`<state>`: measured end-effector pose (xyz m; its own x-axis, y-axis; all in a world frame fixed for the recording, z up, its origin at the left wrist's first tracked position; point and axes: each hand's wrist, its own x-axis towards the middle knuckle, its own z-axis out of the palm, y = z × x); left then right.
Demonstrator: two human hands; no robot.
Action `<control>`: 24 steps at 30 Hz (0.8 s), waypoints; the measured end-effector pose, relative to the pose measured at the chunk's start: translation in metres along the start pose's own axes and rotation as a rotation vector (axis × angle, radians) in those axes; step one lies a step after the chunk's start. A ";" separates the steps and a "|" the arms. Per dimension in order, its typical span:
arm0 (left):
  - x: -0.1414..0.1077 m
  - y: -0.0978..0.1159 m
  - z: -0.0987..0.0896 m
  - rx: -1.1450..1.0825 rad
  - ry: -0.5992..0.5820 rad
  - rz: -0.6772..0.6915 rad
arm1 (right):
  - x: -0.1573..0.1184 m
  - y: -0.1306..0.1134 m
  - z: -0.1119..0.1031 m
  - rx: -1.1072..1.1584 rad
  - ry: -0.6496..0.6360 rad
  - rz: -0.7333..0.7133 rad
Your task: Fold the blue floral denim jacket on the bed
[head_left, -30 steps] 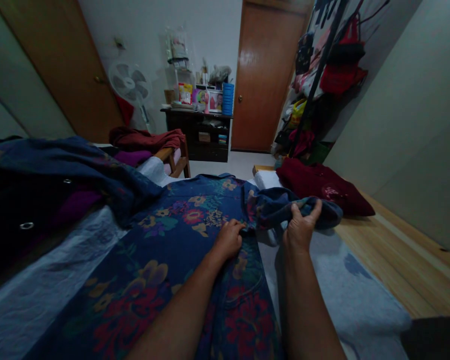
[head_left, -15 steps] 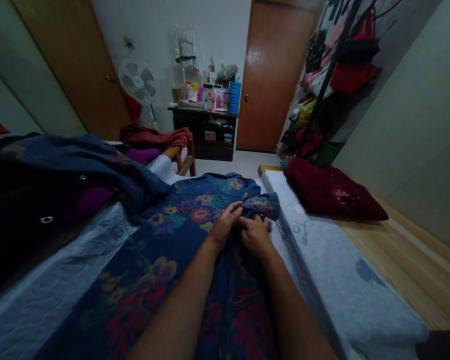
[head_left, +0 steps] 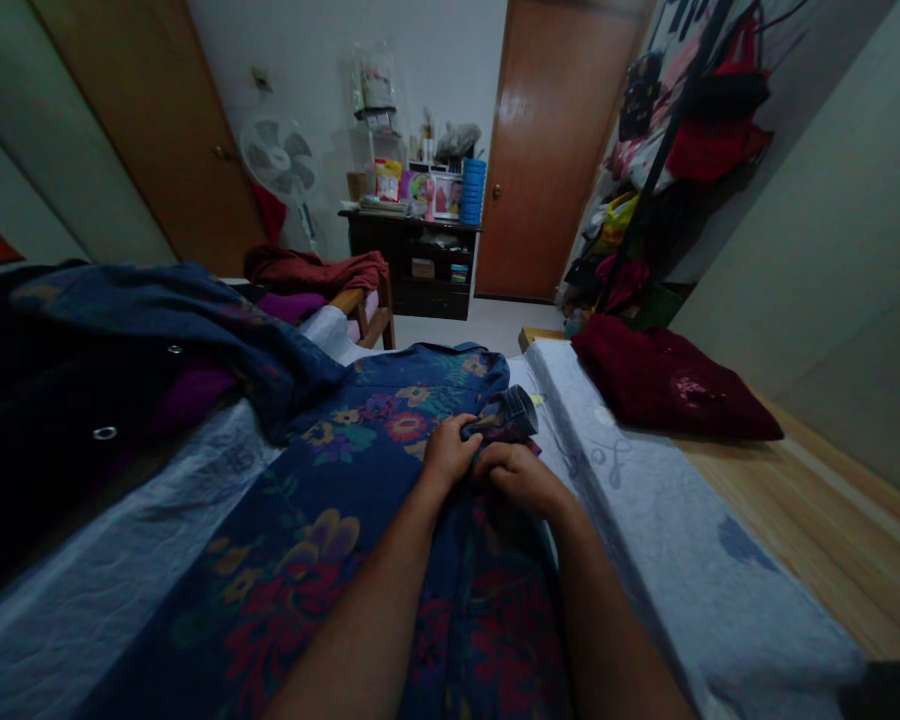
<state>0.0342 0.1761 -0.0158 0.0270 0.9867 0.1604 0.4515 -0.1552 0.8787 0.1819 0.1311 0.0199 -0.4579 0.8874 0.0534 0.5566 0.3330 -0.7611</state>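
A long dark-blue floral coat [head_left: 375, 500] lies spread over the bed, one sleeve stretched out to the left. Its other sleeve [head_left: 508, 412] is bunched and folded in on the right side, the cuff pointing up and right. My left hand [head_left: 450, 450] is closed on the cloth of this sleeve, thumb on top. Just to its right, my right hand [head_left: 521, 475] pinches the coat's cloth below the cuff with bent fingers. Its fingertips are partly hidden in the dark folds.
A folded maroon garment [head_left: 671, 385] lies on the right, across the pale mattress [head_left: 645, 520] and a wooden board [head_left: 780, 510]. Dark clothing with metal eyelets [head_left: 67, 400] fills the left. Behind stand a wooden chair [head_left: 379, 325], a fan [head_left: 281, 160] and a dark cabinet [head_left: 412, 270].
The sleeve's cuff has been drawn inward, to the left, and now stands more upright. My right hand has turned, its fingers curling more into the cloth. My left hand has moved slightly.
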 end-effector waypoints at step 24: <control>0.026 -0.023 -0.081 -0.179 0.858 0.056 | 0.003 0.059 0.025 -0.533 0.147 0.437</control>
<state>-0.0479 0.2018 0.0046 -0.6672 0.6118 0.4249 0.3213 -0.2782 0.9052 0.1962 0.1456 -0.0407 -0.0377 0.9968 -0.0698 0.9493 0.0140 -0.3141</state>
